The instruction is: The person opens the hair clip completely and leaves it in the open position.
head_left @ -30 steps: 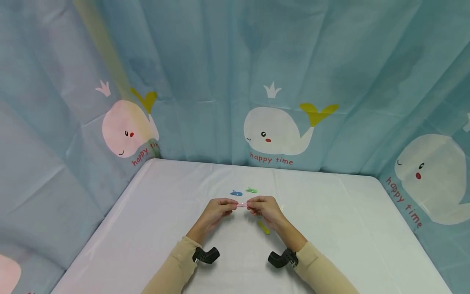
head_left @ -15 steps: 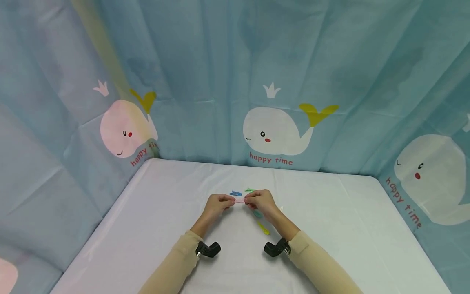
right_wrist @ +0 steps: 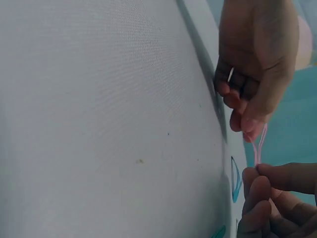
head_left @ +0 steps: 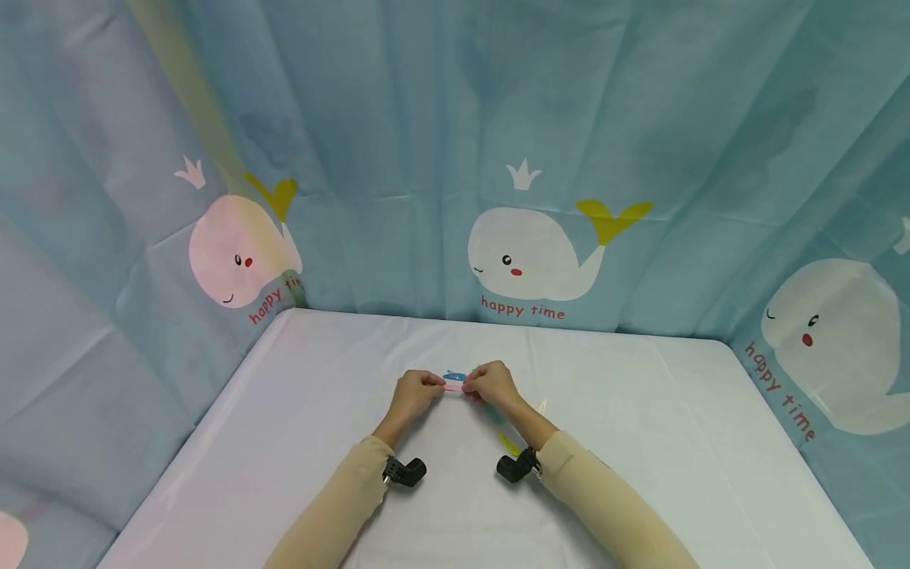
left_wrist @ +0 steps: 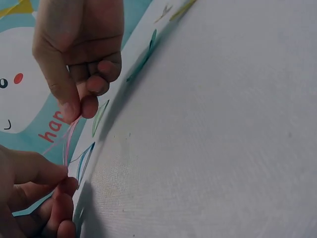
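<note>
Over the middle of the white table [head_left: 298,442], the left hand [head_left: 415,393] and the right hand [head_left: 489,384] each pinch one end of a pink hair clip [head_left: 453,386], held between them just above the cloth. A blue hair clip [head_left: 453,375] lies just beyond it, and a yellow hair clip [head_left: 508,444] lies nearer, beside the right wrist.

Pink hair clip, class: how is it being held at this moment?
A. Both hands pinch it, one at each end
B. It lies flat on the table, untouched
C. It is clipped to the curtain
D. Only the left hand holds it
A: the left hand and the right hand each pinch one end of the pink hair clip above the white table.
</note>
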A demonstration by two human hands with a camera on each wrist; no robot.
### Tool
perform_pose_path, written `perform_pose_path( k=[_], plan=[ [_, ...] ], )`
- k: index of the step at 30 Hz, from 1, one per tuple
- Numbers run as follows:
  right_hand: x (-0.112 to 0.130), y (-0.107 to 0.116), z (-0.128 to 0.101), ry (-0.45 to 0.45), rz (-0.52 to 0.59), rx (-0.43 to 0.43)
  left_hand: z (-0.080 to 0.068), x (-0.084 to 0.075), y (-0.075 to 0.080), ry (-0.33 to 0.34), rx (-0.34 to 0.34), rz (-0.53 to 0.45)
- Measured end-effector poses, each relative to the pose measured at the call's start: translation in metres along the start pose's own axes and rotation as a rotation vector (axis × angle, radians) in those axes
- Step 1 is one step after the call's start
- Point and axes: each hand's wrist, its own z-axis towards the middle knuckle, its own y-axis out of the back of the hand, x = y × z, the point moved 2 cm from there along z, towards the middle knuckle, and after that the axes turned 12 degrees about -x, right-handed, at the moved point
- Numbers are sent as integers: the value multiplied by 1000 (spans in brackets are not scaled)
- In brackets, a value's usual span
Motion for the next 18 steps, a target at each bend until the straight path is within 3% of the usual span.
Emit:
perform_pose_path(
  k=[7, 18],
  plan=[
    [4, -7, 1, 64, -96, 3, 1, 1, -2, -19, -5, 132],
    [3, -9, 0, 90, -153, 24, 0, -1, -3, -49, 14, 179]
  ],
)
